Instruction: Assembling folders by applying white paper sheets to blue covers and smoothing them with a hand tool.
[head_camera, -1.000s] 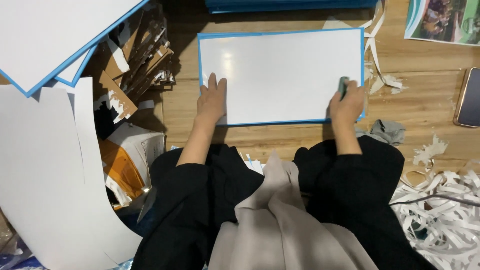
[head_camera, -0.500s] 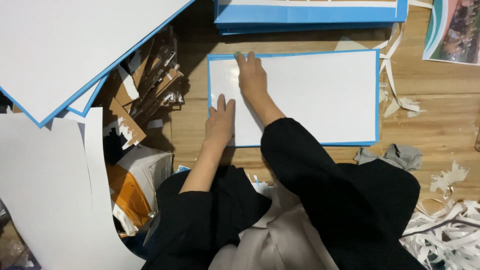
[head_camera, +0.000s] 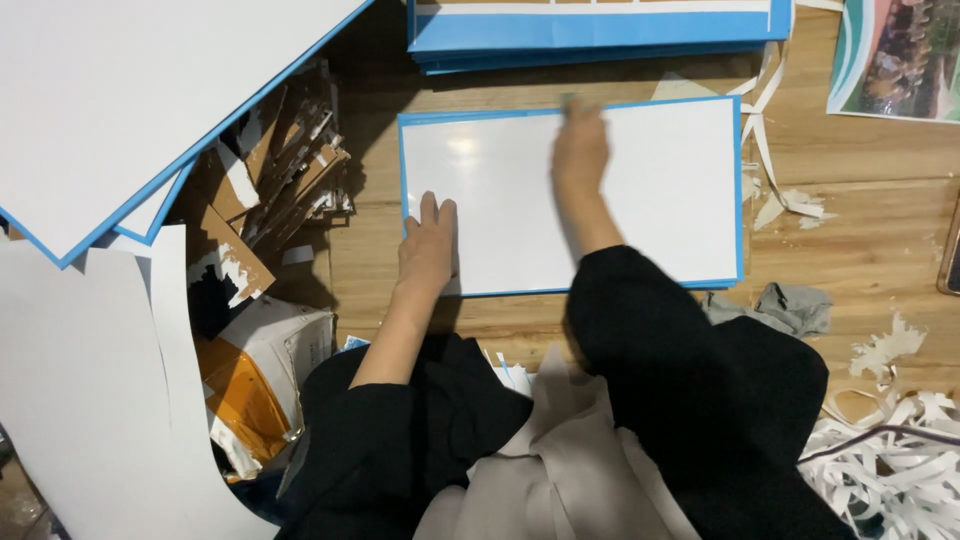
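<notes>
A white board with a thin blue border (head_camera: 660, 200) lies flat on the wooden floor in front of me. My left hand (head_camera: 428, 250) rests flat on its lower left part, fingers together and pointing away. My right hand (head_camera: 580, 155) reaches across to the board's far edge near the middle, blurred by motion. A small grey-green pad (head_camera: 571, 101) shows at its fingertips, and the hand appears closed on it. My black sleeves and a beige cloth on my lap fill the bottom of the view.
A stack of blue-edged boards (head_camera: 600, 30) lies beyond the board, and larger white boards (head_camera: 130, 90) at the top left. Torn cardboard scraps (head_camera: 290, 180) and orange-white packaging (head_camera: 240, 390) lie left. Right are a grey rag (head_camera: 790, 305), white paper strips (head_camera: 890, 470) and a printed picture (head_camera: 895, 60).
My right hand has swept from the board's right edge to its far left corner, then back to the middle of the far edge. My left hand has stayed on the lower left.
</notes>
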